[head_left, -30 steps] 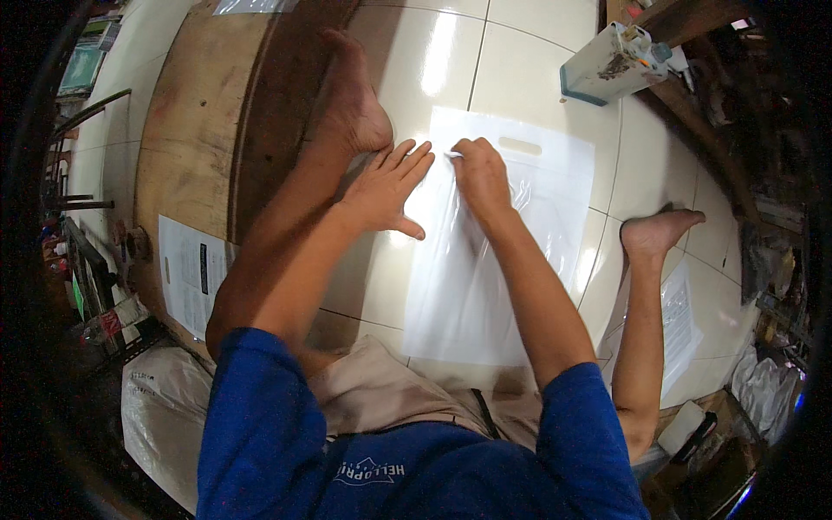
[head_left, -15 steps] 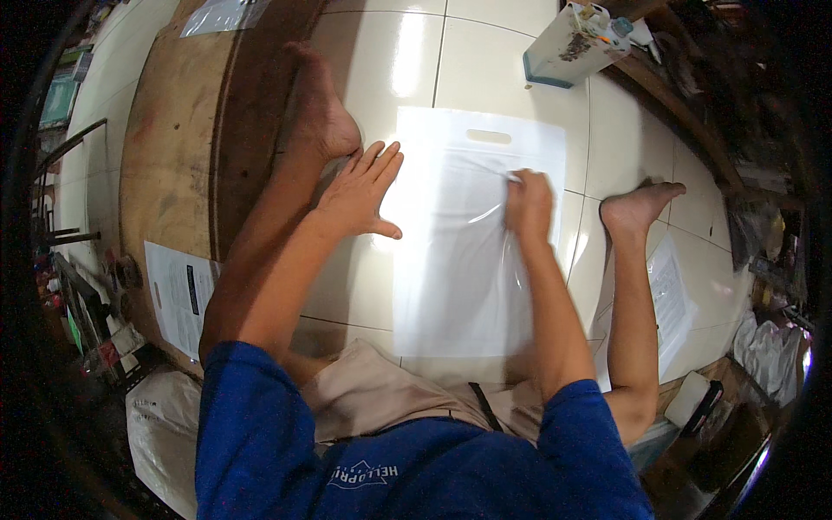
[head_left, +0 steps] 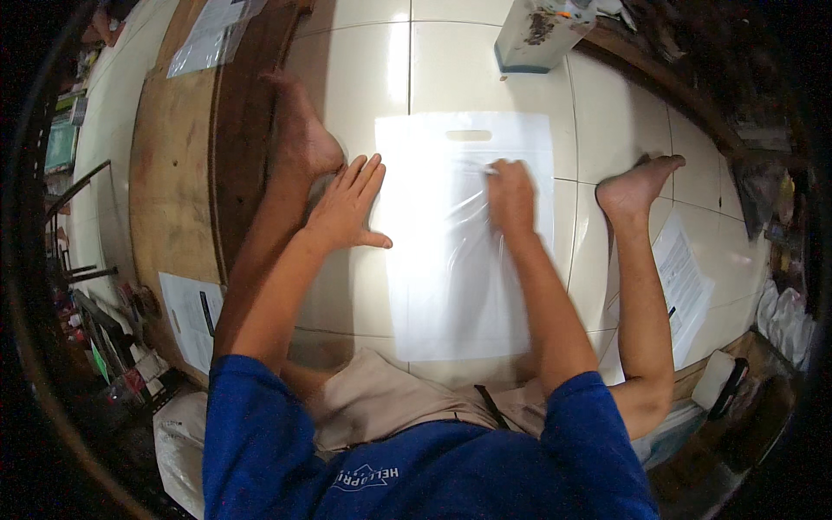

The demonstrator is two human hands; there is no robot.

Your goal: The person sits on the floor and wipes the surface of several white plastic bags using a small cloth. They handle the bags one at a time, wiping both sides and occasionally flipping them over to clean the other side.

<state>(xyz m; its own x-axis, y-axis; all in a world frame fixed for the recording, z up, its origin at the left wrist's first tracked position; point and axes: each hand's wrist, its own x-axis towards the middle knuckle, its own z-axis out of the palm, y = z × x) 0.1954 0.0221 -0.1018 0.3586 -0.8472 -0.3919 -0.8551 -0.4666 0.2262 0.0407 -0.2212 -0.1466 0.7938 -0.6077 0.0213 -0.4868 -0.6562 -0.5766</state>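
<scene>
A flat white plastic bag (head_left: 442, 260) with an oval handle cutout lies on the tiled floor between my legs. My left hand (head_left: 347, 208) rests palm down with fingers spread beside the bag's left edge, its thumb tip reaching that edge. Over the upper right part of the bag, my right hand (head_left: 511, 195) is closed, knuckles up and slightly blurred. Something small and pale shows at its fingertips; whether it is a fold of plastic or a separate object I cannot tell. Shiny creases run across the bag beside this hand.
A wooden board (head_left: 173, 165) lies along the left, with a plastic-covered sheet (head_left: 208, 39) at its far end and a printed white bag (head_left: 184, 312) near its close end. A translucent container (head_left: 537, 39) stands far right. Printed white sheets (head_left: 680, 277) lie beyond my right leg.
The whole view has shifted a little. My right hand's fingertips sit slightly nearer the handle cutout, still closed. The left hand keeps its spread pose at the bag's edge.
</scene>
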